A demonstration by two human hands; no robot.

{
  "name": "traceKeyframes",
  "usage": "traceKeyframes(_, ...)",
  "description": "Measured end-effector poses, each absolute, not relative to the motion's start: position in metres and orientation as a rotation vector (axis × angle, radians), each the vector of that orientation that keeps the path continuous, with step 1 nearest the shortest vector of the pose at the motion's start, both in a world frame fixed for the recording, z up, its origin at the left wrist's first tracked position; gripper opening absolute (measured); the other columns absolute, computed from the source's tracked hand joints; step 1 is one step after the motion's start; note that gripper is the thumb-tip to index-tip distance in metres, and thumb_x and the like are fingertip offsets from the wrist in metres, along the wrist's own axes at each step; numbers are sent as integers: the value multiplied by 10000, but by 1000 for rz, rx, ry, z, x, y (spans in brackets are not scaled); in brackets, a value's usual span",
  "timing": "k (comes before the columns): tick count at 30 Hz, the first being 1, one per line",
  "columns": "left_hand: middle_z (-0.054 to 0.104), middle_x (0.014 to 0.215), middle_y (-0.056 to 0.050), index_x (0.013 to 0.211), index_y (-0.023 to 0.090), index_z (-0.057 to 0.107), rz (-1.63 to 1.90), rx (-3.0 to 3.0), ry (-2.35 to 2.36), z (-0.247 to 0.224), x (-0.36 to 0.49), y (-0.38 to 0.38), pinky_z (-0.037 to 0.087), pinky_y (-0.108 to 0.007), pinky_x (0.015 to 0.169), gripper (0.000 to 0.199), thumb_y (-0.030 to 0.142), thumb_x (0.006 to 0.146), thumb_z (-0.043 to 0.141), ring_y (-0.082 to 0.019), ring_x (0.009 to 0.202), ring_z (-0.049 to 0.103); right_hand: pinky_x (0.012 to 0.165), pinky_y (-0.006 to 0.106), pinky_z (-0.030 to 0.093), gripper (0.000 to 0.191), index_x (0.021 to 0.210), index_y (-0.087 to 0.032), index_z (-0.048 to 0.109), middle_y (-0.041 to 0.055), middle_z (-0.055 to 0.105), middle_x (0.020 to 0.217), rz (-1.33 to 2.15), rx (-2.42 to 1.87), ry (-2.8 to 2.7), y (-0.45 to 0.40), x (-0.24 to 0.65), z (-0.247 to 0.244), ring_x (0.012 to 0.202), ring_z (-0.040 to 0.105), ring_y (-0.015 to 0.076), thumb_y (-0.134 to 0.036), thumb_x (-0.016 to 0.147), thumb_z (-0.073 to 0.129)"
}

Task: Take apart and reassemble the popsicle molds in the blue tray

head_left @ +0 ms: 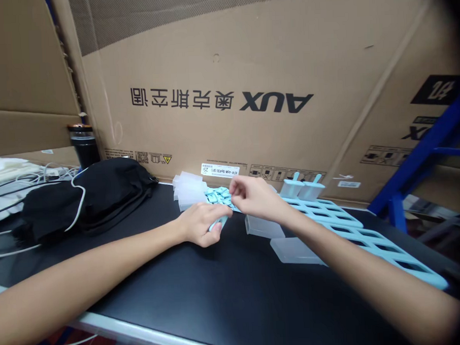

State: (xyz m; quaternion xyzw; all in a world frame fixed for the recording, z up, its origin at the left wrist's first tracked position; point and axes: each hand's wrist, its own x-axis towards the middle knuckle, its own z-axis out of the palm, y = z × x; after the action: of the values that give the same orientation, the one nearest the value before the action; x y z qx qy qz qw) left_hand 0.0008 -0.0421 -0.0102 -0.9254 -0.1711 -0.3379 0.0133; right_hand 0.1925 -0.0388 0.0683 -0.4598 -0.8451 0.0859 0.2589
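Observation:
My left hand (202,223) is closed around a light-blue plastic piece (218,223), which looks like a popsicle-mould lid and is mostly covered by the fingers. Just to its right, my right hand (256,196) has its fingers curled into a pinch; anything between the fingertips is hidden. Behind both hands lies a heap of small light-blue pieces (215,194). Translucent mould cups (190,190) are bunched left of the heap. Below my right wrist lie a translucent cup (263,227) and another cup (296,252), the latter partly behind the forearm.
Light-blue slotted frames (399,256) lie at the right, beside two upright cups with stick lids (312,189). A large cardboard box (217,51) walls off the back. A black bag (112,193), dark bottle (84,146) and white cables (79,204) occupy the left.

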Motion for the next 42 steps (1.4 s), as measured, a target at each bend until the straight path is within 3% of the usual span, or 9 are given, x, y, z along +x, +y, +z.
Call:
traceKeyframes(5, 525, 679, -7, 983, 170, 510, -1705, -3194, -650, -10, 4, -41, 414, -278, 564, 386, 474, 911, 283, -128, 546, 456, 656, 234, 406, 230, 856, -165, 568, 65, 670, 885, -41, -1322, -2650, 10, 180, 63, 791, 598, 160, -86, 641, 542)
traceKeyframes(9, 437, 578, 44, 903, 179, 461, -2395, -3276, -753, -6, 9, -38, 328, -242, 486, 338, 498, 803, 416, -93, 462, 366, 590, 246, 380, 266, 840, -171, 625, 62, 664, 834, 5, -1356, -2807, 16, 172, 52, 727, 593, 166, -83, 593, 580)
traceKeyframes(13, 408, 550, 55, 843, 190, 419, -2607, -3276, -881, -3, 12, -39, 299, -248, 483, 323, 493, 734, 446, -83, 444, 326, 562, 271, 363, 243, 842, -150, 659, 101, 658, 804, -68, -1471, -2800, 15, 171, 48, 705, 595, 195, -96, 618, 583)
traceKeyframes(18, 387, 568, 68, 847, 187, 411, -2249, -3633, -882, -4, 11, -41, 287, -245, 485, 304, 448, 733, 518, -74, 459, 331, 594, 279, 390, 139, 806, -140, 677, 128, 664, 813, -148, -1543, -2712, 25, 169, 47, 749, 604, 208, -224, 723, 605)
traceKeyframes(23, 491, 734, 57, 918, 209, 357, -1866, -3717, -922, -3, 11, -43, 415, -246, 595, 381, 238, 706, 672, -82, 614, 488, 604, 269, 406, 236, 886, -135, 685, 115, 657, 776, -152, -1566, -2651, 37, 169, 41, 751, 598, 198, -217, 665, 673)
traceKeyframes(28, 564, 903, 26, 971, 258, 232, -1703, -3788, -958, -5, 17, -44, 512, -281, 660, 530, 139, 694, 668, -148, 832, 628, 583, 265, 394, 109, 757, -139, 675, 79, 623, 656, -143, -1548, -2669, 39, 177, 53, 691, 583, 179, -193, 674, 628)
traceKeyframes(32, 644, 988, -38, 1001, 251, 249, -1511, -3688, -1094, -8, 19, -41, 511, -293, 670, 582, 231, 699, 747, -174, 886, 648, 558, 276, 395, 95, 727, -146, 678, 50, 618, 616, -119, -1575, -2710, 36, 187, 100, 617, 578, 162, -149, 680, 596)
traceKeyframes(36, 692, 1013, -82, 1003, 189, 441, -1340, -3490, -1307, -7, 18, -39, 502, -310, 687, 606, 385, 593, 842, -189, 836, 658, 618, 306, 471, 113, 791, -138, 726, 36, 640, 657, 139, -1659, -2856, 21, 184, 160, 708, 639, 199, -170, 687, 696)
traceKeyframes(42, 723, 914, -64, 906, 144, 618, -1135, -3288, -1535, 0, 16, -42, 469, -279, 598, 654, 555, 460, 863, -178, 680, 638, 774, 231, 490, 514, 769, -40, 695, 14, 679, 851, 496, -1693, -2918, -13, 148, 206, 893, 664, 183, -545, 786, 600)
